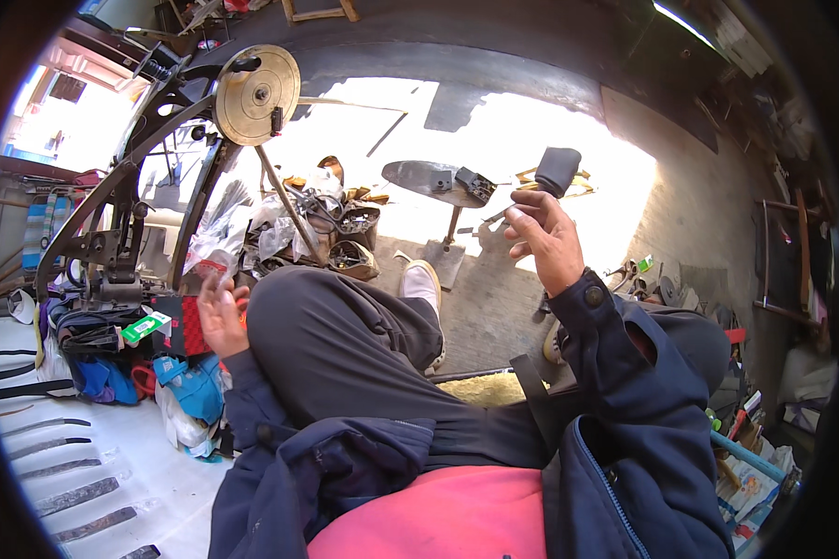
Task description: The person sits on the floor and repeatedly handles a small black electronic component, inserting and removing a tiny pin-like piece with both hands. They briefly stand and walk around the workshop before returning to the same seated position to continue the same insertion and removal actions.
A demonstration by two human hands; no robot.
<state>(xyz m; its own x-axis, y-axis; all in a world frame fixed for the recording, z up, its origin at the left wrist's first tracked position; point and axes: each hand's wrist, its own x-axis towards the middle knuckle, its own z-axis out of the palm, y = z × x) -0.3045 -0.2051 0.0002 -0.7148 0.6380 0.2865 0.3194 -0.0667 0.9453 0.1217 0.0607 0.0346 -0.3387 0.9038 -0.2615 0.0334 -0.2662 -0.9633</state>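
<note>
My right hand (543, 238) is raised, fingers closed on a small black cylinder-like part (557, 170); glare hides how it is gripped. My left hand (216, 312) pinches a clear plastic bag (216, 238) by my left knee. Part is out and in hand; looks like nothing's fitted yet to the wheel rig (256, 93).

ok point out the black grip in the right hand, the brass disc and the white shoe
black grip (557, 170), head view, on its dark upper body above the fingers
brass disc (256, 95), head view, near its hub
white shoe (421, 279), head view, on its toe
</note>
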